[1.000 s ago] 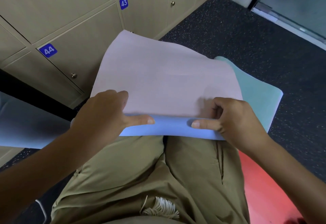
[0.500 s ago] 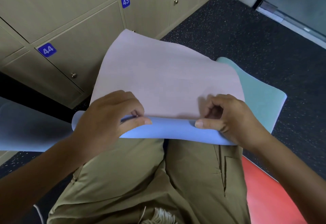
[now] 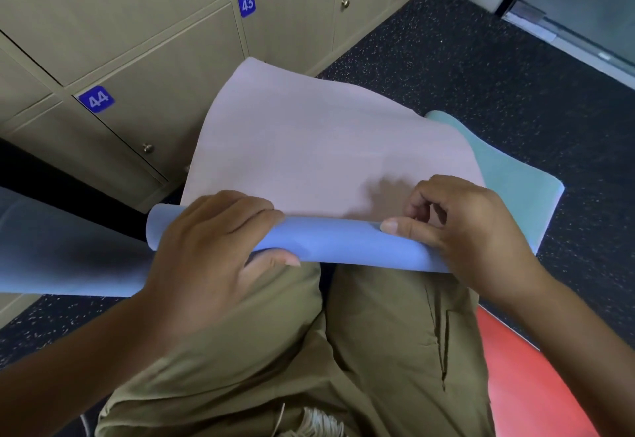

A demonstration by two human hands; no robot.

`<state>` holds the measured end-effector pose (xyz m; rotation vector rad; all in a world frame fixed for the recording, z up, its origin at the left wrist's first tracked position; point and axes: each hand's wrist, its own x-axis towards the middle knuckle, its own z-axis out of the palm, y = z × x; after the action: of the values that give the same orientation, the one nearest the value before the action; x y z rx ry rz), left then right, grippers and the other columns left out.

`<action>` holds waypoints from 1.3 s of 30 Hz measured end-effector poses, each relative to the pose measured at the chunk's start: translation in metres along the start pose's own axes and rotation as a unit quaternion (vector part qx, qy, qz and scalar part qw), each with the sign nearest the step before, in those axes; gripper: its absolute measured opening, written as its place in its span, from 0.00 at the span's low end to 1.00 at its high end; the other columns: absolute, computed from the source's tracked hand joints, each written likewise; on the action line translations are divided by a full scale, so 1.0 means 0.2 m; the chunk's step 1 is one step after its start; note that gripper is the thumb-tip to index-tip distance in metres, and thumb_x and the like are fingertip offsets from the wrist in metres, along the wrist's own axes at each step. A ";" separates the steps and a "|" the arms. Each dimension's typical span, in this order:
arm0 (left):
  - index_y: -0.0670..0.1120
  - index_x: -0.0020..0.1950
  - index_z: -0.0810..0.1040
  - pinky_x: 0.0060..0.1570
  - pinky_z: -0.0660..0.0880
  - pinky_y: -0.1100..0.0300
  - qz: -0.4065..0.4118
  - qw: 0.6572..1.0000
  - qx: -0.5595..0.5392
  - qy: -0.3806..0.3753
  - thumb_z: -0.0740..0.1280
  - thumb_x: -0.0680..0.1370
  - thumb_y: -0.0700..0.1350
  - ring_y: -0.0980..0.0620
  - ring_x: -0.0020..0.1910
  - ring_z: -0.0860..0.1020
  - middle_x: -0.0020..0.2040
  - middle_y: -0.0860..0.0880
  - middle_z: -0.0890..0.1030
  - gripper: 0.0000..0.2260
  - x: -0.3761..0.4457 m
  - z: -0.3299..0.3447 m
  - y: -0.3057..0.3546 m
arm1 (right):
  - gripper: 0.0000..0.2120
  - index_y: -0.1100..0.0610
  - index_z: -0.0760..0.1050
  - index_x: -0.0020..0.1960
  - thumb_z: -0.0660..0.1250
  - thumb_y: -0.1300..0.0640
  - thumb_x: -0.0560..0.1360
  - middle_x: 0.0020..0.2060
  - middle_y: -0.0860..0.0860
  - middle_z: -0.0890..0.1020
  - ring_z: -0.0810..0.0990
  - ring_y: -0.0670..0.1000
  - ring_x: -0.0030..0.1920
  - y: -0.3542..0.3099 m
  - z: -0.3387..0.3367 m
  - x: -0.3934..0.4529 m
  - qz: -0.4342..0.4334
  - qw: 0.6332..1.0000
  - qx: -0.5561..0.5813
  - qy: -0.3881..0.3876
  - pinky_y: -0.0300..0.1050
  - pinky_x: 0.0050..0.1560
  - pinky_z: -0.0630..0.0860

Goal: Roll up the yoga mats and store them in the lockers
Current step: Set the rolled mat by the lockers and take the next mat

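A yoga mat, pink on top and blue underneath [image 3: 326, 148], lies over my knees with its far end against the lockers. Its near end is curled into a thin blue roll [image 3: 343, 240]. My left hand [image 3: 206, 247] wraps round the roll's left part, fingers over the top, thumb under it. My right hand [image 3: 460, 230] pinches the roll's right end, thumb on the blue side, fingers curled on the pink side. A teal mat [image 3: 515, 189] lies flat beneath, sticking out on the right. A red mat [image 3: 532, 385] lies by my right leg.
Beige lockers [image 3: 165, 68] numbered 44 and 43 stand shut at the left and behind the mat. An open locker door [image 3: 51, 247], pale blue-grey, sticks out at the left beside a dark opening. Dark speckled floor [image 3: 481, 68] stretches right toward a glass door [image 3: 584, 7].
The blue near edge has been turned over farther and is now a closed roll. My left hand went from pressing with a straight finger to wrapping round the roll.
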<state>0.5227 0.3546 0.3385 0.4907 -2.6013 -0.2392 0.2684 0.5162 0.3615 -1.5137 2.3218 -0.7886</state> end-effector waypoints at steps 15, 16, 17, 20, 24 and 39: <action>0.54 0.47 0.86 0.45 0.65 0.78 -0.244 0.941 -0.179 -0.149 0.78 0.72 0.57 0.67 0.51 0.74 0.43 0.60 0.82 0.09 0.28 -0.04 -0.05 | 0.29 0.58 0.80 0.46 0.57 0.34 0.82 0.41 0.53 0.79 0.75 0.59 0.42 0.04 0.16 -0.08 -0.082 0.970 -0.184 0.139 0.54 0.43 0.70; 0.54 0.48 0.85 0.47 0.63 0.79 -0.230 0.952 -0.157 -0.127 0.76 0.71 0.58 0.65 0.52 0.74 0.44 0.60 0.82 0.12 0.29 -0.03 -0.05 | 0.30 0.58 0.80 0.46 0.55 0.33 0.82 0.40 0.52 0.79 0.75 0.58 0.41 0.05 0.15 -0.06 -0.077 0.971 -0.183 0.130 0.53 0.42 0.70; 0.54 0.50 0.84 0.49 0.63 0.78 -0.214 0.960 -0.143 -0.109 0.73 0.70 0.58 0.62 0.50 0.74 0.46 0.60 0.81 0.12 0.29 -0.03 -0.04 | 0.31 0.57 0.79 0.45 0.54 0.32 0.82 0.40 0.52 0.79 0.76 0.57 0.41 0.05 0.14 -0.04 -0.073 0.974 -0.181 0.119 0.53 0.41 0.71; 0.52 0.48 0.85 0.48 0.67 0.66 -0.163 0.978 -0.114 -0.066 0.69 0.75 0.50 0.53 0.45 0.77 0.44 0.56 0.83 0.06 0.27 -0.01 0.02 | 0.32 0.53 0.78 0.44 0.49 0.29 0.80 0.37 0.49 0.77 0.76 0.54 0.40 0.05 0.10 0.02 -0.054 0.981 -0.172 0.070 0.48 0.37 0.67; 0.45 0.54 0.85 0.51 0.73 0.53 -0.112 0.992 -0.049 -0.021 0.67 0.79 0.52 0.45 0.49 0.80 0.50 0.50 0.84 0.13 0.18 0.06 0.05 | 0.29 0.46 0.73 0.42 0.47 0.25 0.75 0.36 0.45 0.76 0.74 0.47 0.41 0.05 0.04 0.09 -0.002 0.990 -0.138 -0.011 0.45 0.35 0.65; 0.57 0.47 0.80 0.45 0.68 0.73 -0.194 0.944 -0.211 -0.162 0.77 0.71 0.60 0.64 0.50 0.76 0.42 0.60 0.81 0.12 0.39 0.03 -0.06 | 0.21 0.59 0.80 0.51 0.58 0.43 0.84 0.42 0.54 0.80 0.75 0.59 0.43 0.03 0.10 0.06 -0.122 0.960 -0.194 0.160 0.56 0.44 0.72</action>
<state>0.4606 0.3141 0.3636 0.8560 -2.6202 -1.0649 0.2680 0.5016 0.3431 -1.9996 2.6796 -0.7051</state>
